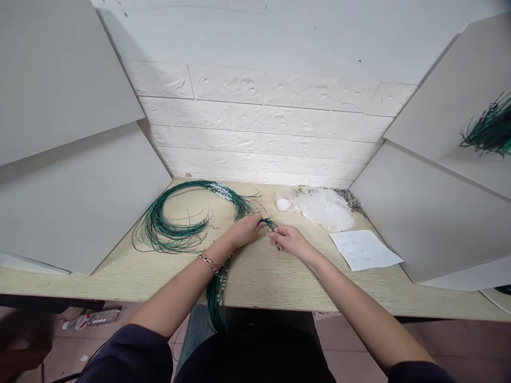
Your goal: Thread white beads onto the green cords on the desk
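The left hand (247, 231) closes its grip around a bundle of thin green and black wires (216, 299), just under the wire tips and above the middle of the table (275, 287). The short length past the grip points to the person's right, slanting a little back toward the body, its fine ends fanned slightly. The right hand (290, 239) meets those ends with thumb and forefinger brought together, seemingly pinching a wire tip, though it is too small to tell how many. The rest of the bundle passes under the left forearm, and its long axis turns to run toward the person, with pale bands along it, then drops over the table's front edge by the lap. To the left, a second bundle, the coiled wires (157, 223), lies on the table in an open C, its mouth facing right; the upper arm carries white markers (221, 190) and runs close behind the left hand, where the hand hides whether the two bundles touch. A written paper sheet (365, 250) lies right of the right hand, its long side slanting, with white, plastic-looking material (325, 209) beyond it, beside small metallic bits (351, 201).
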Tool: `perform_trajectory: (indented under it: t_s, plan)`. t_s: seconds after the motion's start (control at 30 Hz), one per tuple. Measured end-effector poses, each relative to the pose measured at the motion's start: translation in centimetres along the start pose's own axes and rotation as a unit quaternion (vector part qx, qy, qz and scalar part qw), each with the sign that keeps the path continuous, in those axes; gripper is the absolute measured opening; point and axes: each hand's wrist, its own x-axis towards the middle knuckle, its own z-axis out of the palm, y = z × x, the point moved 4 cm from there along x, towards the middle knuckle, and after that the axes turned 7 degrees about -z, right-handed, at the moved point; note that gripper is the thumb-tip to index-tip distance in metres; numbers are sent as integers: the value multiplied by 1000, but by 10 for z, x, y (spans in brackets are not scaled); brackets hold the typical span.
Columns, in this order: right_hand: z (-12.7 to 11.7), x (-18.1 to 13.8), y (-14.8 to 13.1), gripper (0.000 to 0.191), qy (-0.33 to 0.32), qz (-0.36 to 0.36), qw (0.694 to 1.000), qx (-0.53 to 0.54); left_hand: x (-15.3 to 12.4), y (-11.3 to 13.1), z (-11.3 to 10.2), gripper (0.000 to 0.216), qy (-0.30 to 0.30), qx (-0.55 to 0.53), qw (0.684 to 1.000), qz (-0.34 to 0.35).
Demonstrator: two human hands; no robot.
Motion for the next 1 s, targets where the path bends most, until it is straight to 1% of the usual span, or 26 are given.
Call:
perform_trajectory:
  t_s: [0.07, 0.13, 0.2, 0.27, 0.33, 0.43, 0.53, 0.6, 0.7, 0.77, 0.87, 1.0]
  plan:
    - [-1, -1, -1, 19, -6, -4, 1000, -11, 0, -1, 1, 24, 1, 2, 1000, -6]
    - [-2, -2, -2, 19, 10, -6, 999, -33, 1, -1, 2, 24, 2, 6, 1000, -12]
    - [-4, -3, -3, 25, 35, -4, 998, -58, 1, -1, 2, 24, 4, 11, 1000, -16]
    - [-5, -4, -3, 32, 45, 2, 996, -72, 1, -1, 2, 24, 5, 15, 1000, -14]
    - [-5, -5, -3, 31, 36, 6, 997, -70, 1, -1, 2, 24, 7, 19, 1000, -10]
    - [-6, -5, -1, 19, 22, 12, 999, -47, 2, -1, 3, 23, 10, 24, 1000, -7]
    - [-8, -6, 0, 10, 23, 36, 999, -13, 2, -2, 3, 23, 9, 22, 1000, -12]
    - [-8, -6, 1, 13, 19, 62, 998, -3, 2, -2, 2, 24, 7, 15, 1000, -14]
    - [-9, -6, 0, 27, 6, 96, 995, -5, 1, -1, 1, 24, 3, 3, 1000, -17]
    - [-9, -7, -2, 31, -14, 106, 994, -4, 2, -1, 2, 23, 0, -2, 1000, -18]
    - [-10, -9, -4, 24, -46, 93, 995, 0, 3, -2, 3, 23, 1, -4, 1000, -10]
    - [-21, -15, -2, 16, -23, 92, 995, -12, 4, -12, 1, 25, 23, 1, 999, -26]
